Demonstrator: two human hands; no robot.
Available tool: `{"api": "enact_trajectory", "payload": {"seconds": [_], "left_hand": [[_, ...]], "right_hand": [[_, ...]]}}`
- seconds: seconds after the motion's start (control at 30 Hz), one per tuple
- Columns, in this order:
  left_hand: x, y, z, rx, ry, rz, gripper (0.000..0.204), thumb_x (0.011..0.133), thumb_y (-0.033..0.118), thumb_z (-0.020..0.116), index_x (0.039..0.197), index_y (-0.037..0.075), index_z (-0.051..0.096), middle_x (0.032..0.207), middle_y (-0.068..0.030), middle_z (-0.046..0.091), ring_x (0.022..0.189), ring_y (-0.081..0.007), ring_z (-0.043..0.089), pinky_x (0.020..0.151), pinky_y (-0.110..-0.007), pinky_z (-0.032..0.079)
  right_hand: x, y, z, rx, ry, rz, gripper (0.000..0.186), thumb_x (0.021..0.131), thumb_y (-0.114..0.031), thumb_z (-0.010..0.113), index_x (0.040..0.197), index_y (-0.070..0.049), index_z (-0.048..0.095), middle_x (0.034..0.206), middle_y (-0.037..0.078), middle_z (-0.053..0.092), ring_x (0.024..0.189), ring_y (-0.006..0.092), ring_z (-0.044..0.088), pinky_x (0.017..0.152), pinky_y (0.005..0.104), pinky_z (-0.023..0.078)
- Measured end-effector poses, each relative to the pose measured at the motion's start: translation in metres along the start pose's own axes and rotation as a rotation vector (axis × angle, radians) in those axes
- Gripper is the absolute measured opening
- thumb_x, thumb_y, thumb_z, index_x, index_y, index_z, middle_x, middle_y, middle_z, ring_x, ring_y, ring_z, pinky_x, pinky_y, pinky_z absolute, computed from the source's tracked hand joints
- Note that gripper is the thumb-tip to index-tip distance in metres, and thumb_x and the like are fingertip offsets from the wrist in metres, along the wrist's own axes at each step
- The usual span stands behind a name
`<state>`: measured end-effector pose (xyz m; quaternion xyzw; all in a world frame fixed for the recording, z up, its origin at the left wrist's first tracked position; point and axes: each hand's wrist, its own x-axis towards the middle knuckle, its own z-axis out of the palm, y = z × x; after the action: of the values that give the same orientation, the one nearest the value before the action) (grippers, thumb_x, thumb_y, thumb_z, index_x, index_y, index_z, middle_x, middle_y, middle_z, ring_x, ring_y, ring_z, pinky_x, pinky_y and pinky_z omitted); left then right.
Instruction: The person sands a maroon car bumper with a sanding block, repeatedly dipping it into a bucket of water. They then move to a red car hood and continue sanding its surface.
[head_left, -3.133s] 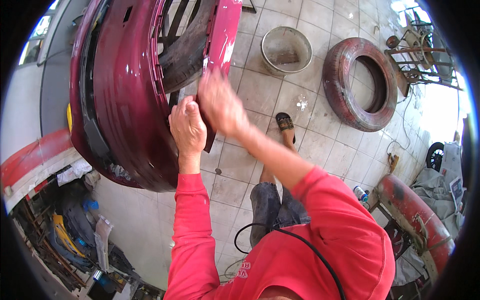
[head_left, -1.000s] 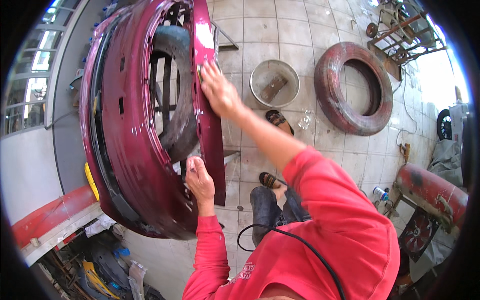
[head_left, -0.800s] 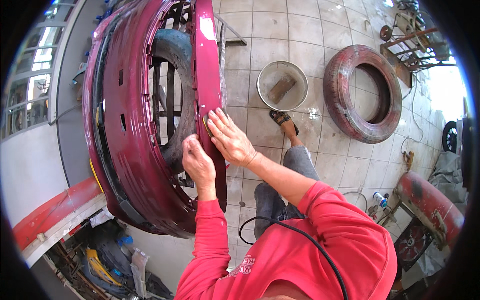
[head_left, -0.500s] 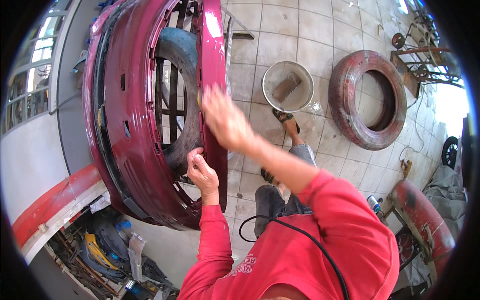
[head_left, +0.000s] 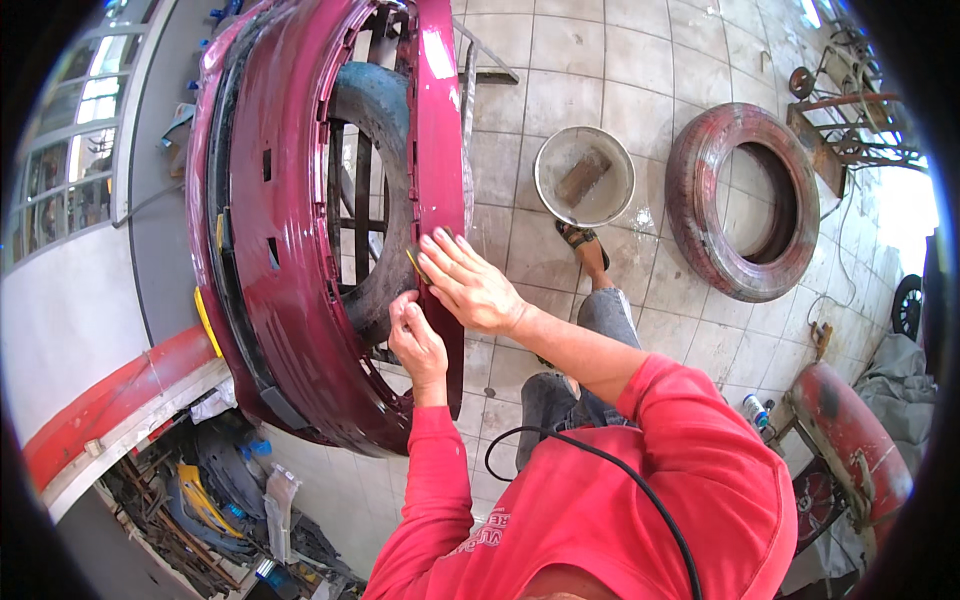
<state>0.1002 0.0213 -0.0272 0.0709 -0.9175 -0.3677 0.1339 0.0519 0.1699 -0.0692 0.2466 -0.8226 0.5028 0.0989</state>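
A glossy maroon car bumper [head_left: 275,200] lies lengthwise at my left, with a long opening and a narrow strip [head_left: 440,150] along its right side. Under the opening are a grey-blue tire [head_left: 375,100] and dark bars. My right hand [head_left: 470,280] lies with straight fingers pressing on that strip, a thin yellow-edged pad [head_left: 413,262] beneath them, mostly hidden. My left hand [head_left: 420,345] curls its fingers on the inner edge of the strip, just nearer to me than my right hand.
A metal bucket [head_left: 540,175] holding a brown block, a dusty reddish tire [head_left: 690,200] and a metal cart [head_left: 840,130] occupy the tiled floor. At lower right is a red tank [head_left: 850,440], a black cable crosses my body, and piled parts [head_left: 205,500] fill the lower left.
My right hand has slid up and down the strip over the last second and is now lower than half a second ago. My left hand stays on the inner edge.
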Motion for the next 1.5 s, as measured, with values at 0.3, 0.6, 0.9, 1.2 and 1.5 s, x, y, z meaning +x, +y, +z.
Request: {"api": "enact_trajectory", "payload": {"seconds": [0.3, 0.6, 0.9, 1.2, 1.5], "left_hand": [[0.001, 0.006, 0.004, -0.087, -0.021, -0.034, 0.045, 0.112, 0.036, 0.044, 0.108, -0.004, 0.066, 0.087, -0.0131, 0.066, 0.075, -0.0228, 0.060, 0.072, -0.036, 0.050], [0.005, 0.002, 0.004, -0.091, -0.037, -0.017, 0.050, 0.112, 0.040, 0.043, 0.111, -0.004, 0.066, 0.091, -0.0158, 0.069, 0.078, -0.0241, 0.062, 0.074, -0.037, 0.050], [-0.006, -0.011, 0.000, -0.118, -0.052, -0.017, 0.045, 0.111, 0.035, 0.047, 0.113, -0.006, 0.064, 0.096, -0.0150, 0.067, 0.081, -0.0235, 0.063, 0.078, -0.034, 0.051], [-0.001, 0.000, 0.004, -0.135, -0.052, -0.009, 0.053, 0.110, 0.043, 0.046, 0.114, -0.007, 0.064, 0.093, -0.0131, 0.067, 0.075, -0.0189, 0.059, 0.072, -0.032, 0.048], [0.000, -0.003, 0.003, -0.121, -0.083, -0.027, 0.056, 0.110, 0.046, 0.045, 0.114, -0.007, 0.063, 0.092, -0.0122, 0.064, 0.076, -0.0190, 0.057, 0.073, -0.032, 0.047]], "right_hand": [[0.133, 0.091, -0.026, -0.213, 0.346, 0.237, 0.048, 0.104, -0.020, 0.049, 0.145, 0.004, 0.050, 0.156, 0.026, 0.046, 0.148, 0.0423, 0.038, 0.124, 0.0520, 0.028], [0.145, 0.108, -0.040, -0.245, 0.203, 0.058, 0.050, 0.100, -0.016, 0.051, 0.146, 0.005, 0.049, 0.155, 0.026, 0.047, 0.150, 0.0418, 0.037, 0.125, 0.0520, 0.027], [0.015, 0.010, -0.001, -0.041, -0.018, -0.053, 0.054, 0.095, -0.015, 0.061, 0.145, 0.004, 0.051, 0.157, 0.024, 0.045, 0.153, 0.0393, 0.034, 0.126, 0.0518, 0.024], [0.120, 0.094, -0.023, -0.219, 0.299, 0.057, 0.052, 0.100, -0.019, 0.051, 0.146, 0.007, 0.048, 0.155, 0.028, 0.045, 0.150, 0.0418, 0.036, 0.126, 0.0515, 0.026], [0.126, 0.134, -0.044, -0.178, 0.156, 0.006, 0.047, 0.102, -0.023, 0.056, 0.143, 0.000, 0.056, 0.157, 0.022, 0.046, 0.151, 0.0374, 0.037, 0.125, 0.0485, 0.029]]}}
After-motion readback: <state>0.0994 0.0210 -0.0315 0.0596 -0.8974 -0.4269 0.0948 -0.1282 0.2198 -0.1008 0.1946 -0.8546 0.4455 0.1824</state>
